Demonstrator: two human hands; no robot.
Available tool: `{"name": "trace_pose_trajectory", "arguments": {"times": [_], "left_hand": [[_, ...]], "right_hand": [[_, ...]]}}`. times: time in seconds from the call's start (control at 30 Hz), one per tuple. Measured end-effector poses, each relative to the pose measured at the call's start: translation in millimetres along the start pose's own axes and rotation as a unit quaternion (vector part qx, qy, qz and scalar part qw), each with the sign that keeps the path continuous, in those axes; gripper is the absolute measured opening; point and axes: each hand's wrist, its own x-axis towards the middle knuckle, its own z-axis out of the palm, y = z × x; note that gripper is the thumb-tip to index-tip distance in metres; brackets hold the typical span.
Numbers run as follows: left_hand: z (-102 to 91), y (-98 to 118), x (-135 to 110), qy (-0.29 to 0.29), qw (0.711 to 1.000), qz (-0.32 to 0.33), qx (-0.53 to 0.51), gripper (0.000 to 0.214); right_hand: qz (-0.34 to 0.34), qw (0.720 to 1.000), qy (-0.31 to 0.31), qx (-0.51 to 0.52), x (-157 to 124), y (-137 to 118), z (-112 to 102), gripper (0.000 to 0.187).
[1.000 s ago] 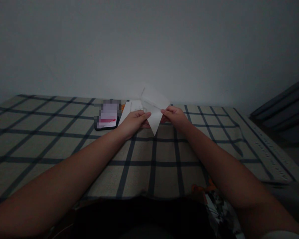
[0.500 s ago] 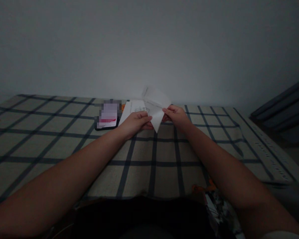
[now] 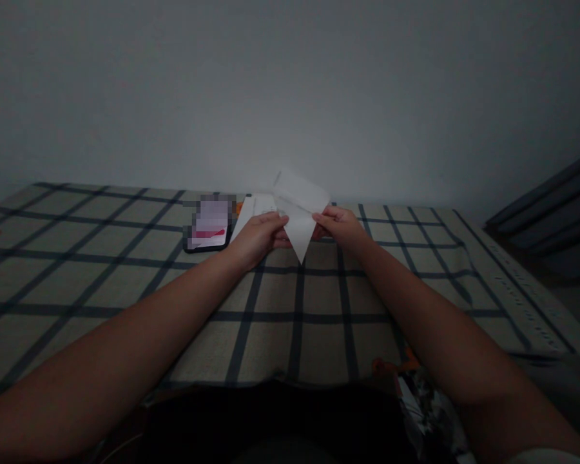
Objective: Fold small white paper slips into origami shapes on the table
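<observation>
A folded white sheet of paper [image 3: 301, 235] is held up between my two hands, its pointed end hanging down toward me. My left hand [image 3: 263, 233] pinches its left edge between thumb and fingers. On the opposite edge, my right hand [image 3: 341, 225] grips the paper the same way. The upper part of the sheet spreads back toward the wall and looks slightly blurred. Behind my left hand lies a white printed sheet or booklet [image 3: 251, 209], partly covered by the hand and the folded paper.
A phone [image 3: 210, 222] with a lit, pixelated screen lies left of the printed sheet. Checked cloth [image 3: 125, 270] covers the table, which meets a grey wall [image 3: 290, 84] at the back. Dark folded fabric [image 3: 555, 219] is at the right.
My left hand has shifted slightly, and the paper's tip has moved a little lower and left, its front now facing me more squarely. Both hands keep their hold.
</observation>
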Motion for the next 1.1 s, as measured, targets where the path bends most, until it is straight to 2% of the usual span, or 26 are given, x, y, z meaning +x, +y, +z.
{"name": "trace_pose_trajectory", "arguments": {"times": [0.17,0.4,0.6,0.7,0.87,0.97,1.1], "left_hand": [[-0.5,1.3,1.7,0.041,0.999,0.026,0.014,0.016],[0.4,-1.3,0.8,0.047,0.996,0.059,0.045,0.024],[3.1,5.4,0.1,0.123,0.988,0.092,0.030,0.019],[3.6,6.8,1.3,0.142,0.985,0.099,0.013,0.017],[3.5,7.8,2.0,0.208,0.971,0.116,0.016,0.012],[2.5,9.9,1.8,0.208,0.970,0.125,0.017,0.013],[0.7,9.4,1.3,0.145,0.985,0.085,0.029,0.017]], "right_hand": [[-0.011,0.999,-0.017,-0.026,-1.1,-0.7,0.1,0.033],[-0.007,0.999,-0.021,-0.036,-1.8,-0.2,-0.7,0.031],[-0.012,0.997,-0.055,-0.049,-1.5,1.4,-2.0,0.036],[-0.013,0.997,-0.057,-0.050,-1.9,0.8,-1.2,0.035],[-0.006,0.996,-0.061,-0.066,-4.2,-3.0,1.7,0.036],[-0.003,0.996,-0.059,-0.065,-5.2,-5.0,2.8,0.037],[-0.004,0.998,-0.020,-0.051,-3.6,-5.2,2.1,0.036]]}}
